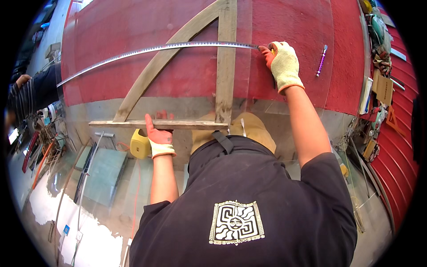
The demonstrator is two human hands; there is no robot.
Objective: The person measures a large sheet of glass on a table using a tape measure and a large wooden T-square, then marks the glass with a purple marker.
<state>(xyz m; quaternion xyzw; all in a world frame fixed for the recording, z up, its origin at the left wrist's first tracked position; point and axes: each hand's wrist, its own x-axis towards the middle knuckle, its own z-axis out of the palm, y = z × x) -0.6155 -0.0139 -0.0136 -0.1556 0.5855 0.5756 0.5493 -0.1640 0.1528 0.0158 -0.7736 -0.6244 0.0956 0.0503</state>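
A clear glass sheet (293,26) lies over a red surface. On it rests a large wooden set square (226,66) with a slanting brace. My left hand (159,135), in a red-and-cream work glove, is closed on the bar at its near edge. A steel measuring tape (191,44) runs across the wood from the far left, slightly bowed. Its right end is pinched by my gloved right hand (282,64); whatever else lies in that palm is hidden. To the right of this hand lies a slim purple tool (322,60) with a metal end.
Another person's hand and dark sleeve (33,89) show at the far left. A yellow plastic object (140,144) sits below my left hand's bar. Glass pieces (104,171) lean at lower left. Clutter with cardboard (382,86) lines the right, beside a red corrugated wall (400,164).
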